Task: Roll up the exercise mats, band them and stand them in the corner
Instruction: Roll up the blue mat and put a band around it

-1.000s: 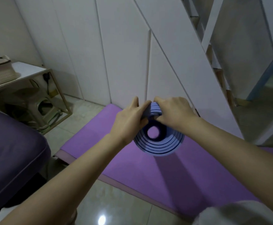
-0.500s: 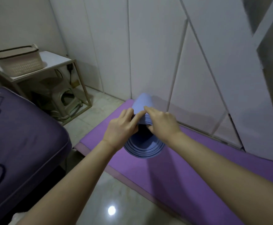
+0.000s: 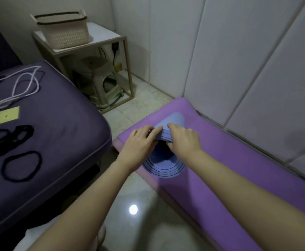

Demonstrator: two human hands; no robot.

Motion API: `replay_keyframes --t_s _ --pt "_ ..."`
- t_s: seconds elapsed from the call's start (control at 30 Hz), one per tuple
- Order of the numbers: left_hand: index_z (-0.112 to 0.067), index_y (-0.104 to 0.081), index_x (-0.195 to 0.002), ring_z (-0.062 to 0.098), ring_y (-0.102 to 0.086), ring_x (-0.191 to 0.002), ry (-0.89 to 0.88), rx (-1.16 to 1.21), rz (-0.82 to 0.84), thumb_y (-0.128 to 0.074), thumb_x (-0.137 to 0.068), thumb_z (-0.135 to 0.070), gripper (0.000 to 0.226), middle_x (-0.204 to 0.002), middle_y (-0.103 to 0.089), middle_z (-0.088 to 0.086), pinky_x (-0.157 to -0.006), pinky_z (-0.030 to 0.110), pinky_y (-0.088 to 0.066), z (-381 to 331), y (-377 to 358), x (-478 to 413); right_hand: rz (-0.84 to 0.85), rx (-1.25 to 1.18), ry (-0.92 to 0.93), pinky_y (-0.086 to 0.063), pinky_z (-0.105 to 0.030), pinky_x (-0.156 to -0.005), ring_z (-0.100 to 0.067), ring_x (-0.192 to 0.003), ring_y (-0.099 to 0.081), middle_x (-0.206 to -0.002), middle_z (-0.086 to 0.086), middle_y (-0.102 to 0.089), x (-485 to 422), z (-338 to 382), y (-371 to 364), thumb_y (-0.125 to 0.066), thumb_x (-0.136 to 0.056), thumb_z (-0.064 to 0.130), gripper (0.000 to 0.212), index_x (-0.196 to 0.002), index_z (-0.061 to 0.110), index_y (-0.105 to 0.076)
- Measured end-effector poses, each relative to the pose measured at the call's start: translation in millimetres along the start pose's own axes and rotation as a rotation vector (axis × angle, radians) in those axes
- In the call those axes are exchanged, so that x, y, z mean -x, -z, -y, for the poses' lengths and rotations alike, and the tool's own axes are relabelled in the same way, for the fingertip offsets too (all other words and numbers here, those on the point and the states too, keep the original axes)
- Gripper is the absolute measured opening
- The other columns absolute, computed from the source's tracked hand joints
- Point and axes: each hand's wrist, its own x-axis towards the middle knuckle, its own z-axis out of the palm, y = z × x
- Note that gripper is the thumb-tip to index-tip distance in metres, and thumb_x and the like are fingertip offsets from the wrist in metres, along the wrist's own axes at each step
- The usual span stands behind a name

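The left hand (image 3: 140, 142) and right hand (image 3: 184, 142) both grip the rolled blue mat (image 3: 166, 166), its long axis running up the frame, while a black band (image 3: 39, 161) lies far left on the bed (image 3: 66, 138).

left hand (image 3: 140, 142): fingers gripping rolled mat (image 3: 175, 120) | right hand (image 3: 183, 140): likewise | forearms extended forward, converging
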Motion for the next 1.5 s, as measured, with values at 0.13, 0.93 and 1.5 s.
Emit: replay_keyframes --t_s 0.13,0.93,1.5 --pt "-0.012 -0.044 -0.125 0.025 -0.049 -0.095 0.146 -0.076 0.039 -0.042 -0.084 -0.02 0.042 -0.107 -0.062 0.014 -0.081 0.035 -0.033 50 15 39 0.004 0.046 0.042 -0.033 -0.031 -0.066 -0.03 -0.099 -0.06 -0.112 -0.008 -0.056 -22 36 6 -0.051 -0.092 0.026 0.031 -0.118 0.011 -0.043" --pt "-0.001 -0.048 -0.127 0.041 -0.049 -0.105 1.215 0.062 0.291 -0.037 -0.094 0.004 0.035 -0.129 -0.041 0.02 -0.087 0.044 -0.039 114 74 139 0.083 0.184 0.231 -0.017 -0.026 -0.043 -0.023 -0.07 -0.049 -0.098 -0.01 -0.052 -20 106 -27 -0.049 -0.091 0.013 0.027 -0.116 0.008 -0.041" --pt "-0.015 -0.047 -0.133 0.021 -0.038 -0.117 0.543 0.582 0.157 -0.051 -0.093 -0.039 0.046 -0.125 -0.055 0.002 -0.102 0.037 -0.034 -62 70 -18 0.025 0.128 0.18 -0.033 -0.032 -0.062 -0.035 -0.092 -0.061 -0.1 -0.012 -0.065 42 -7 58 -0.051 -0.09 0.018 0.032 -0.117 0.008 -0.036"
